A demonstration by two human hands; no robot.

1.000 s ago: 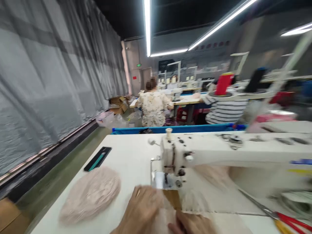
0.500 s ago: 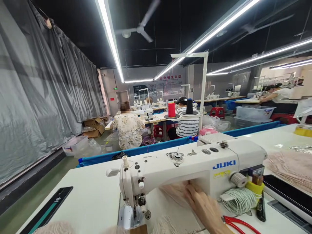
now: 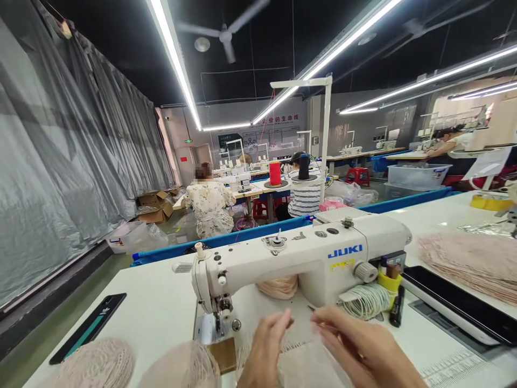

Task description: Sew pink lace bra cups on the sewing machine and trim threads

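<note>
At lower centre, the left hand [image 3: 266, 347] and right hand [image 3: 357, 342] stand apart; blur prevents telling whether either pinches anything. Just above in frame, cloth [image 3: 279, 287] lies beneath the machine [image 3: 311, 258], long axis left to right, top hidden. Frame's bottom edge cuts off both arms.

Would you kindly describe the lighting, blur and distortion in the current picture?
In the head view, tube lights glare white against the dark ceiling; also in the head view, the left hand and right hand look soft, probably from movement, whereas the blue lettering on the sewing machine is readable; head view edges seem stretched, as through a wide lens.
</note>
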